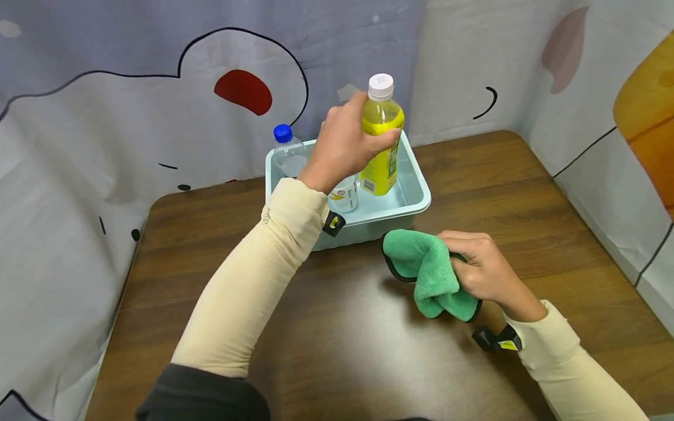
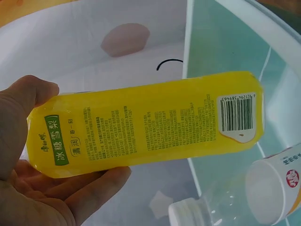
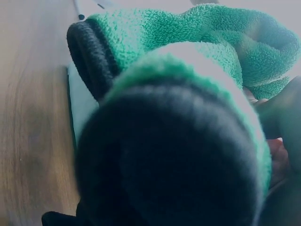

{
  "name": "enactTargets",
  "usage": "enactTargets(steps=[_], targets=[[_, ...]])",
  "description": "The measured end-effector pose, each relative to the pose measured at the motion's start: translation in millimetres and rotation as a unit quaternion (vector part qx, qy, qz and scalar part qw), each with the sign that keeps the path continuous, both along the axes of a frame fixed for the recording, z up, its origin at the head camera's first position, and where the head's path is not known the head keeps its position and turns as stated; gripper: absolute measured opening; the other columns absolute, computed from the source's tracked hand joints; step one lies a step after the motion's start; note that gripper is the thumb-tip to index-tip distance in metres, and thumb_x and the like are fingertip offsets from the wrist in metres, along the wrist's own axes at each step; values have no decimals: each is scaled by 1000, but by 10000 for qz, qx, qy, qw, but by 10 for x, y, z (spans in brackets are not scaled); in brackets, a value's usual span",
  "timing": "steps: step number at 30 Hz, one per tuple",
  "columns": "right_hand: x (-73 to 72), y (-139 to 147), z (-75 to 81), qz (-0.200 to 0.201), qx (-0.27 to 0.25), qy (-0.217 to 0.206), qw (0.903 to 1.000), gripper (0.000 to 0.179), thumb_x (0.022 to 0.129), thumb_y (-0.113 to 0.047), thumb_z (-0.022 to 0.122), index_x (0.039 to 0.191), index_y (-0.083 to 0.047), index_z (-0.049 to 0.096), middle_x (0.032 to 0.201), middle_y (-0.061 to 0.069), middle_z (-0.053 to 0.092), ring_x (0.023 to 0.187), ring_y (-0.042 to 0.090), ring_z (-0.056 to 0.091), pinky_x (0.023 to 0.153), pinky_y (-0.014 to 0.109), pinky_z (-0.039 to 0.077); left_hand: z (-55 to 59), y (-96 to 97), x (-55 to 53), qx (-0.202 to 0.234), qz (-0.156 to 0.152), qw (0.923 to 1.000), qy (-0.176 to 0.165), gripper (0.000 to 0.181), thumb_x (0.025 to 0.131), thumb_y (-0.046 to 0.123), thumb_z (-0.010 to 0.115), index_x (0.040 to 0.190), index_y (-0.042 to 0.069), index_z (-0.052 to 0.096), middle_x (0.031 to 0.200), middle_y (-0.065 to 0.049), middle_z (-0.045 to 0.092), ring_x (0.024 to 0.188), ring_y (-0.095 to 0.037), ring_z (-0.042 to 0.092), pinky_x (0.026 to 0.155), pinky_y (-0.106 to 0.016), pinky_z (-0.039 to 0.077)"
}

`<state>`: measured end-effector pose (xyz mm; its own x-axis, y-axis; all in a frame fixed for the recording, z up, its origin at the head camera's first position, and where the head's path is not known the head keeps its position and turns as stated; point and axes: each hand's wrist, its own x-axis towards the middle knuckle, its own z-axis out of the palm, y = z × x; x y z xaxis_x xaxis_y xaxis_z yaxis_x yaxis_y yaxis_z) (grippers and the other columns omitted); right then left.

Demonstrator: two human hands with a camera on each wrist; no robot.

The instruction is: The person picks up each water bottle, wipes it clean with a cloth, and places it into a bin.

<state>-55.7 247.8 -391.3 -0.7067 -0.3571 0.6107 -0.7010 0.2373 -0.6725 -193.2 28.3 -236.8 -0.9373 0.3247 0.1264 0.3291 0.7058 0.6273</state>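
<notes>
My left hand (image 1: 347, 137) grips a yellow drink bottle (image 1: 380, 158) with a white cap, fingers and thumb around its upper part. The bottle is upright over the right side of a pale blue plastic bin (image 1: 421, 202); whether its base touches the bin floor I cannot tell. In the left wrist view the yellow label (image 2: 141, 127) shows a barcode. My right hand (image 1: 481, 266) holds a bunched green cloth (image 1: 434, 269) with dark edging, just above the table in front of the bin. That cloth (image 3: 188, 61) fills most of the right wrist view and hides much of the hand.
Inside the bin's left part stand a clear bottle with a blue cap (image 1: 283, 134) and another bottle with a white label (image 1: 343, 196), partly behind my left wrist. The bin sits at the back of a brown wooden table (image 1: 210, 234). A printed curtain (image 1: 131, 128) hangs behind.
</notes>
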Motion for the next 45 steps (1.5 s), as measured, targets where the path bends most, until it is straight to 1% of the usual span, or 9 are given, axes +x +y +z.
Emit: enactTargets(steps=[9,13,20,25,32,37,40,45], targets=[[27,9,4,-38,19,-61,10000,47,74,26,48,97,-4,76,94,7,74,87,6,67,82,13,53,-127,53,-33,-15,138,9998,-157,63,88,41,70,138,14,44,127,-3,65,105,-16,68,89,-29,58],[29,10,-2,2,-16,-61,10000,47,74,26,48,96,-4,76,93,7,74,86,6,67,82,14,53,-202,71,-44,25,116,9997,-218,64,88,41,71,139,14,44,127,-3,65,107,-16,67,90,-29,57],[31,0,-34,47,-88,-55,9999,46,74,27,48,95,-3,76,93,8,74,86,6,67,82,14,53,-336,91,-59,-23,77,9999,-149,64,88,41,71,138,12,43,127,-4,65,107,-17,67,89,-30,57],[37,-8,-52,6,-70,-82,9999,46,74,26,49,93,-5,76,92,6,74,85,5,67,81,14,53,-414,83,-63,-94,138,9995,-256,66,87,42,72,138,11,43,127,-4,65,106,-18,67,89,-30,57],[41,-13,-51,-69,-51,-100,9999,46,74,26,49,94,-5,76,92,6,74,85,6,67,81,14,53,-520,62,-69,-225,96,9990,-361,69,87,44,73,140,11,42,127,-5,64,107,-18,66,90,-31,56],[34,-3,-57,-85,-44,-89,9999,46,74,26,49,95,-5,76,92,6,74,85,6,68,81,14,53,-564,72,-80,-339,179,9983,-438,73,86,45,73,142,12,40,130,-5,63,109,-19,65,91,-33,56],[28,7,-62,-102,-51,-83,9999,46,74,26,49,95,-4,76,92,7,74,86,6,68,81,14,53,-578,75,-92,-407,223,9971,-599,76,85,46,74,144,13,39,132,-5,62,111,-19,64,93,-34,56],[22,18,-63,-133,-44,-66,9999,46,74,26,49,95,-4,76,92,7,74,85,6,67,80,13,53,-628,80,-94,-519,203,9959,-714,79,82,46,77,144,13,39,131,-5,63,112,-21,64,96,-35,54]])
